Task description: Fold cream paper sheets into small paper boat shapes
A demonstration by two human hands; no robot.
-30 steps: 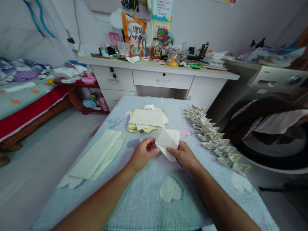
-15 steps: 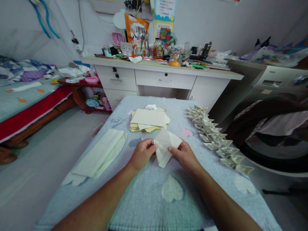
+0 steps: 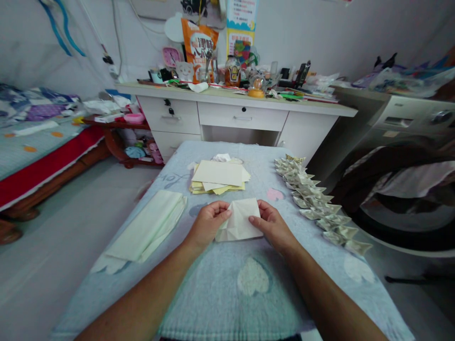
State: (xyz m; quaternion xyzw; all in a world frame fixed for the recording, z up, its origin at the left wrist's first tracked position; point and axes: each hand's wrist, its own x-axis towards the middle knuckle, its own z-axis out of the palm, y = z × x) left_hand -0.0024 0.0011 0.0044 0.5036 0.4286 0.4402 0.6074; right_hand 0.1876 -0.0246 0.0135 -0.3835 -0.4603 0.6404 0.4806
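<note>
Back of folded paper (image 3: 243, 221) hidden, bed (image 3: 42, 149) and washing machine (image 3: 414, 109) cut off

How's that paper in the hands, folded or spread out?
Folded. The paper, held between the left hand and right hand, shows creases and a slanted fold toward its left end.

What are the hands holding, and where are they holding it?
A folded white paper: the left hand pinches its left side, and the right hand its right side.

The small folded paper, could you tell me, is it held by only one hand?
No, the left hand and the right hand both pinch the folded paper.
</note>
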